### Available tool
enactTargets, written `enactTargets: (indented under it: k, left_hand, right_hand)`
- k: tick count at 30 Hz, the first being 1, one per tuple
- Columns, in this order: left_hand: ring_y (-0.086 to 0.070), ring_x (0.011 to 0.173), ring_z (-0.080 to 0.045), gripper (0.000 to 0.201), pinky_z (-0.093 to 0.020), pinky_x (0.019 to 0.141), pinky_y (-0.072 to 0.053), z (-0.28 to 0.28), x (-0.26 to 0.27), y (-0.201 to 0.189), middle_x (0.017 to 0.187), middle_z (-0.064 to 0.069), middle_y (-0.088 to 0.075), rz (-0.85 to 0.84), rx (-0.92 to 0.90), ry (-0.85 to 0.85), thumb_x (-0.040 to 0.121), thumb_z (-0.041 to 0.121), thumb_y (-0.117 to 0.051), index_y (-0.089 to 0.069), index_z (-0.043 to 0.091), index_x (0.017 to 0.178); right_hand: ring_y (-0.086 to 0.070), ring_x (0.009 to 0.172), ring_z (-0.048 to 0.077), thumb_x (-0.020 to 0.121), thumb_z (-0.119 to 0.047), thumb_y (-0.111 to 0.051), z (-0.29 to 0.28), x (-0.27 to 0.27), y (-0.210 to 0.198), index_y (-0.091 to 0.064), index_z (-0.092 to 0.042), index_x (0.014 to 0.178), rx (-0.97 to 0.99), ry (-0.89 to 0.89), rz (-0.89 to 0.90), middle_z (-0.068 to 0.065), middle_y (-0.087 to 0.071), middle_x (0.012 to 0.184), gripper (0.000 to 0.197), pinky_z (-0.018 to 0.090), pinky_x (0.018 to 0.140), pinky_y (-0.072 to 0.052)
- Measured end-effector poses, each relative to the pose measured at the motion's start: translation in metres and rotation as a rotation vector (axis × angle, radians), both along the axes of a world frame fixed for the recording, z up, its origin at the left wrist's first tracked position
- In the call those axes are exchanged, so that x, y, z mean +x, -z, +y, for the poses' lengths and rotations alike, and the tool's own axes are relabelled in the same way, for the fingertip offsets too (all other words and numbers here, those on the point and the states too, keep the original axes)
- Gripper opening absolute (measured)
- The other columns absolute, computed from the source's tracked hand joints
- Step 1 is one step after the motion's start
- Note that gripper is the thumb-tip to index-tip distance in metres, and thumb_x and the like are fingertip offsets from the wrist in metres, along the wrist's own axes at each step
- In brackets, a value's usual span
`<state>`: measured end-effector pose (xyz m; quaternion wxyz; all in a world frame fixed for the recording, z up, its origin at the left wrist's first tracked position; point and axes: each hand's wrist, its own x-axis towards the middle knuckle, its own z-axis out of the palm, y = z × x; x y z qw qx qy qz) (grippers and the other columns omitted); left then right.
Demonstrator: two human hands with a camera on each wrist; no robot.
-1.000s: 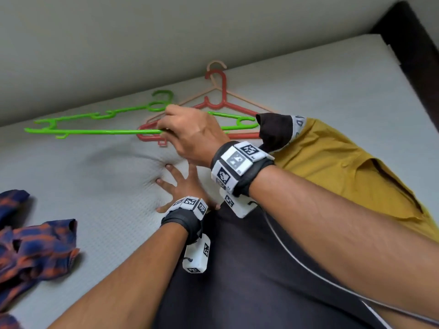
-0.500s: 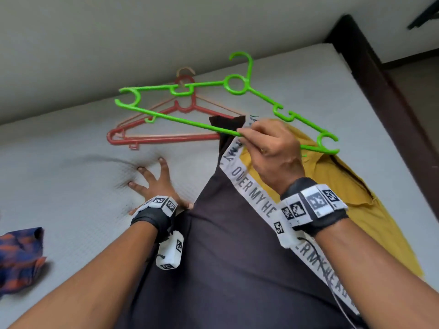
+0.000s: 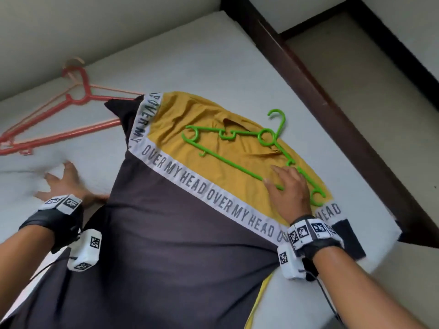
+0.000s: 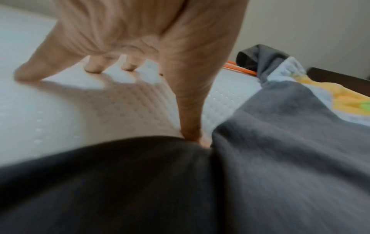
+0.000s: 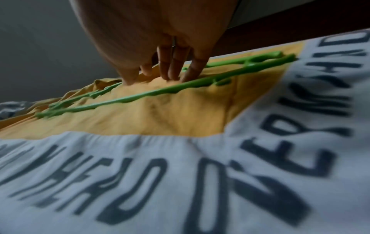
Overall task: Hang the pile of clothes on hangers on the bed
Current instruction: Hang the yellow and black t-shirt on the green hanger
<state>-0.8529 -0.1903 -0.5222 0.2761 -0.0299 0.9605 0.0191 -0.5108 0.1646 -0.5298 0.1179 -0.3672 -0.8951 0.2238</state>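
Observation:
A dark grey T-shirt with a yellow top and a white "OVER MY HEAD" band lies spread on the mattress. A green hanger lies flat on the yellow part, its hook toward the bed's right edge. My right hand rests over the hanger's near end. In the right wrist view its straight fingers touch the yellow fabric between the green hanger's bars. My left hand is spread flat on the mattress left of the shirt, its thumb at the shirt's edge.
Two reddish hangers lie stacked at the back left against the wall, one sleeve of the shirt over their ends. A dark wooden bed frame runs along the mattress's right edge, with floor beyond it.
My right hand carried the green hanger from beside the reddish hangers across to the right and laid it on the shirt's yellow part. My left hand stayed pressed on the mattress.

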Motion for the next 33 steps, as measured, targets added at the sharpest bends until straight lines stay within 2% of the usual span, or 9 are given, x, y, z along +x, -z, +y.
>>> enactTargets:
  k: [2, 5, 7, 10, 14, 20, 25, 30, 33]
  left_hand:
    - [-0.038, 0.127, -0.051, 0.112, -0.068, 0.1, -0.036, 0.006, 0.018, -0.006, 0.136, -0.021, -0.039, 0.166, 0.05, 0.093, 0.046, 0.048, -0.095, -0.029, 0.031, 0.135]
    - [-0.036, 0.131, -0.043, 0.077, -0.066, 0.096, -0.038, 0.033, 0.064, -0.017, 0.145, -0.016, -0.04, 0.384, 0.211, 0.377, 0.072, 0.019, -0.079, -0.042, 0.023, 0.139]
    - [-0.042, 0.121, -0.046, 0.058, -0.063, 0.089, -0.044, 0.059, 0.099, -0.018, 0.138, -0.016, -0.046, 0.446, 0.36, 0.595, 0.076, 0.016, -0.066, -0.052, 0.017, 0.132]
    - [-0.048, 0.111, -0.043, 0.051, -0.055, 0.084, -0.047, 0.102, 0.14, -0.011, 0.127, -0.011, -0.053, 0.343, 0.461, 0.757, 0.072, 0.027, -0.055, -0.06, 0.016, 0.122]
    - [-0.053, 0.102, -0.036, 0.045, -0.046, 0.089, -0.046, 0.166, 0.175, -0.005, 0.122, -0.005, -0.057, 0.148, 0.55, 0.975, 0.074, 0.028, -0.054, -0.064, 0.019, 0.117]
    - [-0.053, 0.104, -0.038, 0.05, -0.049, 0.087, -0.049, 0.225, 0.191, -0.003, 0.136, -0.006, -0.052, 0.072, 0.503, 1.076, 0.08, 0.016, -0.069, -0.058, 0.019, 0.128]
    - [-0.059, 0.109, -0.037, 0.07, -0.046, 0.087, -0.052, 0.266, 0.171, -0.001, 0.16, -0.001, -0.026, 0.033, 0.435, 1.054, 0.083, 0.016, -0.068, -0.038, 0.022, 0.146]
    - [-0.06, 0.083, -0.03, 0.05, -0.039, 0.062, -0.051, 0.288, 0.155, -0.012, 0.133, -0.006, -0.042, 0.051, 0.231, 1.128, 0.09, 0.032, -0.063, -0.044, 0.024, 0.136]
    - [-0.058, 0.077, -0.03, 0.028, -0.038, 0.061, -0.049, 0.284, 0.155, -0.016, 0.114, -0.008, -0.05, 0.034, 0.284, 1.126, 0.093, 0.025, -0.058, -0.056, 0.018, 0.12]
  right_hand:
    - [-0.055, 0.104, 0.036, 0.086, -0.027, -0.076, 0.008, 0.018, -0.002, -0.067, -0.016, 0.125, 0.012, 0.127, -0.062, 0.011, -0.061, 0.114, 0.041, 0.044, 0.087, -0.048]
    - [-0.052, 0.107, 0.037, 0.086, -0.029, -0.072, 0.023, 0.044, -0.009, -0.06, -0.02, 0.128, -0.059, 0.278, -0.176, 0.013, -0.054, 0.117, 0.045, 0.047, 0.085, -0.047]
    - [-0.051, 0.109, 0.035, 0.088, -0.03, -0.069, 0.03, 0.052, -0.012, -0.056, -0.02, 0.13, -0.082, 0.265, -0.228, 0.013, -0.051, 0.118, 0.045, 0.045, 0.083, -0.046]
    - [-0.048, 0.111, 0.031, 0.088, -0.036, -0.069, 0.044, 0.05, -0.015, -0.05, -0.023, 0.134, -0.109, 0.234, -0.28, 0.011, -0.047, 0.123, 0.051, 0.043, 0.081, -0.048]
    - [-0.051, 0.111, 0.032, 0.091, -0.039, -0.066, 0.072, 0.047, -0.019, -0.06, -0.022, 0.106, -0.182, 0.296, -0.322, 0.006, -0.058, 0.117, 0.024, 0.04, 0.083, -0.044]
    - [-0.057, 0.097, 0.037, 0.098, -0.038, -0.055, 0.098, 0.094, -0.03, -0.059, -0.018, 0.101, -0.04, 0.323, -0.254, 0.012, -0.069, 0.09, 0.021, 0.041, 0.078, -0.037]
    - [-0.064, 0.079, 0.042, 0.099, -0.049, -0.049, 0.11, 0.151, -0.037, -0.063, -0.029, 0.111, -0.122, 0.318, -0.122, 0.01, -0.07, 0.077, 0.027, 0.043, 0.069, -0.053]
    - [-0.06, 0.051, 0.004, 0.099, -0.049, -0.054, 0.107, 0.172, -0.046, -0.07, -0.038, 0.117, -0.239, 0.324, 0.012, -0.011, -0.059, 0.053, 0.026, 0.033, 0.069, -0.055]
    - [-0.059, 0.05, 0.003, 0.097, -0.045, -0.06, 0.112, 0.169, -0.056, -0.072, -0.04, 0.118, -0.329, 0.303, 0.049, -0.009, -0.061, 0.053, 0.024, 0.026, 0.066, -0.052]
